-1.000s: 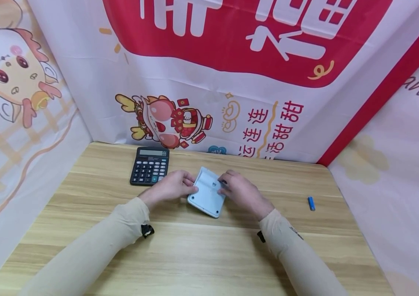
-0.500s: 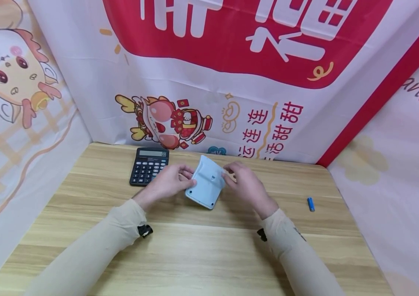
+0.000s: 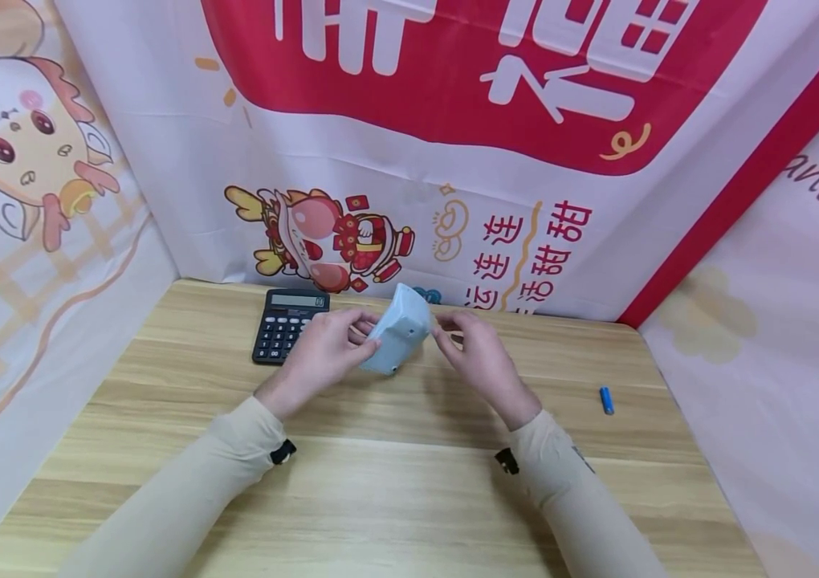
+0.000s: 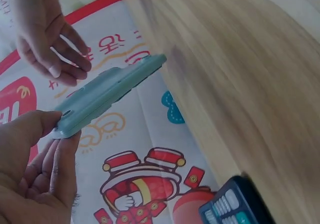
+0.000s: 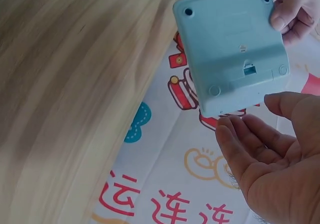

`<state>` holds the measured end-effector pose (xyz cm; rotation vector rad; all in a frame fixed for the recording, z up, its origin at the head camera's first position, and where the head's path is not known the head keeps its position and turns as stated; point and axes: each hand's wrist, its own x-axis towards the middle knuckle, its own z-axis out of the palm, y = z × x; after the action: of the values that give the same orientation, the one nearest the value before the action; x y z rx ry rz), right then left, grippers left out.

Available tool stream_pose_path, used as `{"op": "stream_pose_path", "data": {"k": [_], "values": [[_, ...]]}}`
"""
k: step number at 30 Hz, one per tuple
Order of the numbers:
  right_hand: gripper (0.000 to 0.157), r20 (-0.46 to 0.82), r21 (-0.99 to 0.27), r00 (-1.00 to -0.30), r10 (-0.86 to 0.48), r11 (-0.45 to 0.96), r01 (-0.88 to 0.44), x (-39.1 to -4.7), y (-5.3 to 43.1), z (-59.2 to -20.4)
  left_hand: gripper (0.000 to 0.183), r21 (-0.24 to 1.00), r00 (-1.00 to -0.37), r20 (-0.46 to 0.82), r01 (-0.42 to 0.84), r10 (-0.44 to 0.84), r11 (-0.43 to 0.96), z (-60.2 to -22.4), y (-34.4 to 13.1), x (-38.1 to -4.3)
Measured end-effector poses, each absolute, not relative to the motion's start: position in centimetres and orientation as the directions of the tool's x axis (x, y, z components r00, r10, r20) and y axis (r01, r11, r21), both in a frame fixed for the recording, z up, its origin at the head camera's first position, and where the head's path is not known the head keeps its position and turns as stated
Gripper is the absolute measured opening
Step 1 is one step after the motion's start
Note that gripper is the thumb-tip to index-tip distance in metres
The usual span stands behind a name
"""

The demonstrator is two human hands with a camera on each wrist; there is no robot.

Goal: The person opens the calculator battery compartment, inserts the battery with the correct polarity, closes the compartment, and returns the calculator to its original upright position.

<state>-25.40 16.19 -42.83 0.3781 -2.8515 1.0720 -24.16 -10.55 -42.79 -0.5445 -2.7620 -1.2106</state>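
A light blue calculator (image 3: 398, 341) is held tilted up over the table's back part. Its underside, with round feet and a small battery-cover latch, faces the right wrist camera, while the key side is mostly hidden. My left hand (image 3: 323, 349) pinches one edge between thumb and fingers, as the left wrist view shows at the calculator's near corner (image 4: 67, 124). Beside the opposite edge is my right hand (image 3: 480, 357), fingers loosely bent and holding nothing. In the right wrist view its fingertips (image 5: 225, 124) lie close to the calculator's edge.
A black desk calculator (image 3: 283, 329) lies behind the left hand, partly covered by it. Far to the right on the wooden table (image 3: 380, 498) lies a blue battery (image 3: 607, 400). A printed cloth backdrop (image 3: 409, 160) rises along the table's back edge.
The light blue calculator has been lifted and tipped up toward the backdrop, my left hand moving with it. My right hand has come away from its back to beside its edge.
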Motion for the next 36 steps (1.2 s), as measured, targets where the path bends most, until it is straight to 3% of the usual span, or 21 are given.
{"op": "stream_pose_path", "data": {"k": [6,12,18,21,29,36], "values": [[0.036,0.178,-0.722,-0.969,-0.171,0.647,-0.246,-25.1,16.0,-42.7,0.033,0.508,-0.856,0.387,0.509,0.343,0.695,-42.7,-10.1,-23.3],[0.038,0.194,-0.805,-0.971,-0.136,0.544,-0.237,-25.0,15.5,-42.5,0.033,0.200,-0.708,0.553,0.625,0.439,0.755,-43.1,-9.8,-23.0],[0.045,0.056,-0.968,-0.988,-0.141,0.235,-0.088,-25.0,15.0,-42.1,0.030,-0.071,-0.589,0.602,0.634,0.540,0.770,-43.4,-9.5,-22.9],[0.048,-0.010,-0.989,-0.989,-0.145,0.146,-0.012,-25.0,14.8,-41.9,0.033,-0.148,-0.556,0.592,0.637,0.584,0.757,-43.6,-9.3,-22.7],[0.043,-0.067,-0.993,-0.995,-0.072,0.103,0.059,-25.2,14.3,-42.3,0.041,-0.291,-0.483,0.548,0.655,0.682,0.698,-44.0,-8.5,-22.2],[0.038,-0.039,-0.999,-0.999,-0.035,0.034,0.038,-25.4,14.2,-42.9,0.044,-0.284,-0.508,0.514,0.659,0.691,0.696,-44.2,-7.7,-21.8]]}}
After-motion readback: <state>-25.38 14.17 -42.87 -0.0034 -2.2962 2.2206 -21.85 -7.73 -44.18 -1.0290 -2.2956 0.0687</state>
